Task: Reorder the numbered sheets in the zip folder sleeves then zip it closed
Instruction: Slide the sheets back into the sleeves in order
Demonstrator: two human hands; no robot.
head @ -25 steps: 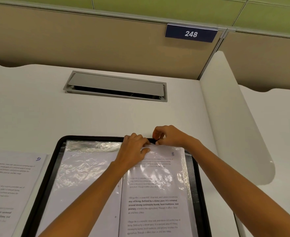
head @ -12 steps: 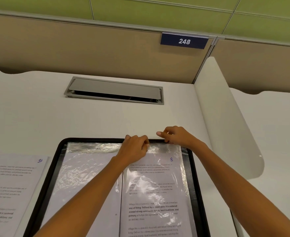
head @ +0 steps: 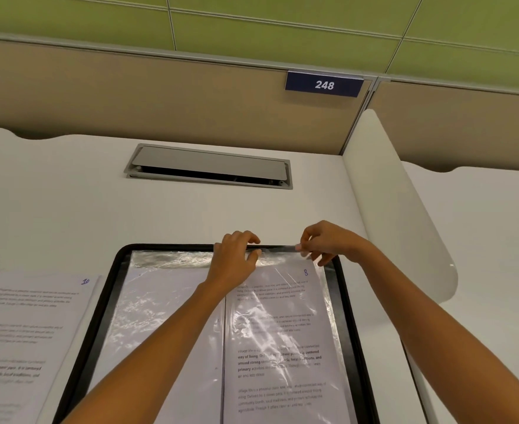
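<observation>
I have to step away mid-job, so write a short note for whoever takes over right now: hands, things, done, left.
Left hand: pinches the top edge of the right sleeve.
Right hand: pinches the same edge, further right.
Zip folder lies open and unzipped on the desk; sheet 8 is inside that sleeve. Sheet 10 lies loose left of the folder.
Done: 8 sleeved.
Left: sleeve the loose sheets in order, then zip the folder closed.
</observation>
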